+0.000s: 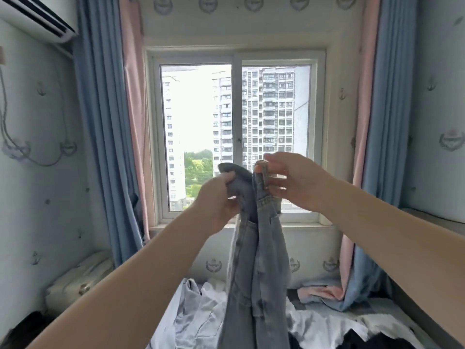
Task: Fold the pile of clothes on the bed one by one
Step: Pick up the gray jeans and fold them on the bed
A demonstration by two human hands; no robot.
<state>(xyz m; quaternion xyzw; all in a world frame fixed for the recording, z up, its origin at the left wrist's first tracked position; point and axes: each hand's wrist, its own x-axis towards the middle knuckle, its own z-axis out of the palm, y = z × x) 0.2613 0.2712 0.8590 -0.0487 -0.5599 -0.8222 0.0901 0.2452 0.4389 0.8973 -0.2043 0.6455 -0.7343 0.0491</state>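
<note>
Grey jeans (pixel 254 260) hang long axis vertical, waistband up between both sets of fingers, legs trailing down onto the clothes pile (pixel 201 316) on the bed; left hand (pixel 216 200) fingers clamped on waistband, right hand (pixel 294 182) fingers pinching it.

Lower jeans (pixel 256 285) + clothes pile (pixel 198 316) past btm edge, pile partly behind jeans; AC unit (pixel 32 18) cropped top-left.

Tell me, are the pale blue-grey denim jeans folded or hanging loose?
Hanging loose. The pale blue-grey denim jeans hang lengthwise from the left hand and right hand, gripped at the top, above the crumpled white clothes.
</note>
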